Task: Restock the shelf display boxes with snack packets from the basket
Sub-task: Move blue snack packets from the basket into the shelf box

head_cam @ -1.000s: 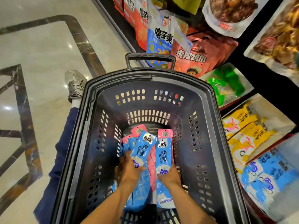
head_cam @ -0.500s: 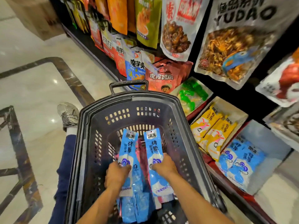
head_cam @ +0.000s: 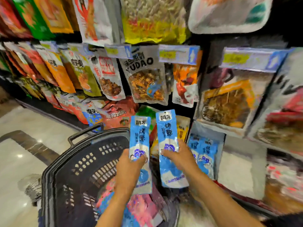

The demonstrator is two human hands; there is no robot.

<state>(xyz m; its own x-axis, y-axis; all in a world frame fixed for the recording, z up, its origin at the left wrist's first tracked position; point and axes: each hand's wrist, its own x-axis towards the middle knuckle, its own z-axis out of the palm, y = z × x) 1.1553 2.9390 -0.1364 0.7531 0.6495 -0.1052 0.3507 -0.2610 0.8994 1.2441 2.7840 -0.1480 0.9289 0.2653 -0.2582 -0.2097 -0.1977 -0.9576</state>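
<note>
Head view: two long blue plastic snack packets with white Chinese lettering, one pinched in the left hand, one in the right hand, upright above the black perforated plastic basket's right rim. Just beside, a shelf display box holds matching blue packets. Behind hangs a pouch printed "YUDAO".

"YUDAO" is printed in black capitals on the grey hanging pouch. Each of the two blue snack packets carries Chinese characters on a white top label. The shelf price tags are blurred and unreadable.
</note>
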